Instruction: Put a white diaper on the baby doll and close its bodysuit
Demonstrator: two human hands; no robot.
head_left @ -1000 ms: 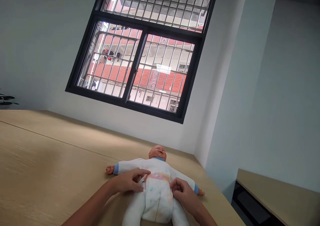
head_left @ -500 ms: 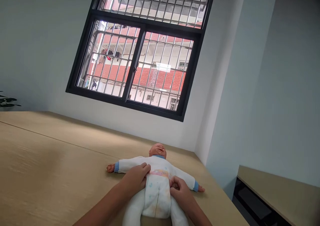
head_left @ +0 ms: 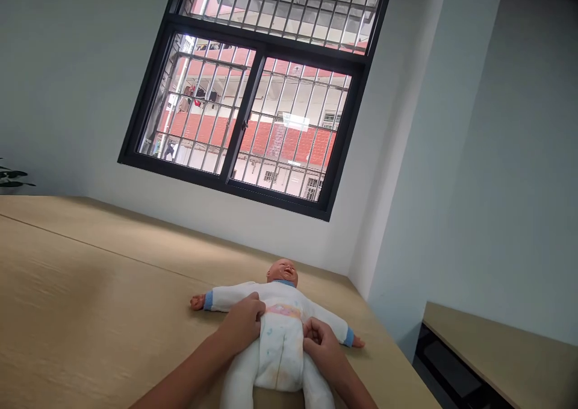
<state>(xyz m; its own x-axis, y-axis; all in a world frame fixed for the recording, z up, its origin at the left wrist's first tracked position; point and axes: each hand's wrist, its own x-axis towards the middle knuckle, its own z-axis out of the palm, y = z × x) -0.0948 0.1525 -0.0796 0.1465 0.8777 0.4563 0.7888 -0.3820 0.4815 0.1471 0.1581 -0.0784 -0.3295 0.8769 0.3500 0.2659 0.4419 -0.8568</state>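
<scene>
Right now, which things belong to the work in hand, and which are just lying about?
In use: doll, diaper on it, left hand and right hand at the diaper's sides, table beneath.

Just around: window, plant at left, wooden furniture at right.

The sole camera, head-worn, looks forward from near the leg end of the doll (head_left: 282,296), rolled so the window (head_left: 244,115) beyond the doll leans right.

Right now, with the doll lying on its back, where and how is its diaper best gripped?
Probably by the side edges of the diaper, near the pink waistband, in a light pinch. Come from both flanks: the doll lies face up, arms spread, so those edges look reachable; the left hand and right hand are there.
</scene>
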